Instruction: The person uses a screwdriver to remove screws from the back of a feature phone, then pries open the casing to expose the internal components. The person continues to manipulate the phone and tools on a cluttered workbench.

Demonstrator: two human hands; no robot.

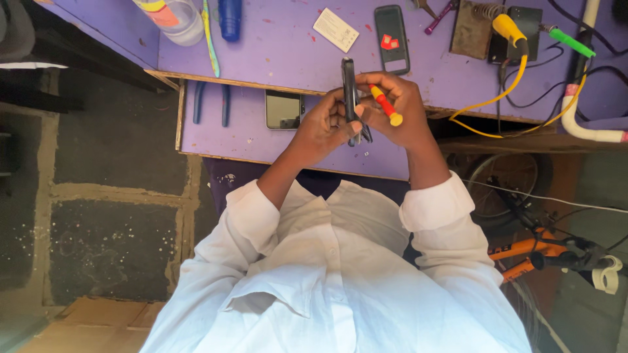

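Note:
My left hand (322, 124) holds a slim dark phone (348, 82) edge-on, upright above a purple pull-out shelf (229, 131). My right hand (402, 108) touches the phone's other side and grips a small red screwdriver with a yellow cap (386, 104). The screwdriver's tip points toward the phone. Thin dark metal pieces stick out below the phone between my hands; I cannot tell what they are. White shirt sleeves cover both of my forearms.
On the shelf lie a smartphone (283, 109) and blue-handled pliers (210, 103). The purple table (281, 52) carries a dark keypad phone (391, 39), a white card (335, 29), a yellow-handled soldering iron (510, 29), cables and a plastic bottle (173, 16). An orange bicycle (543, 252) stands at the right.

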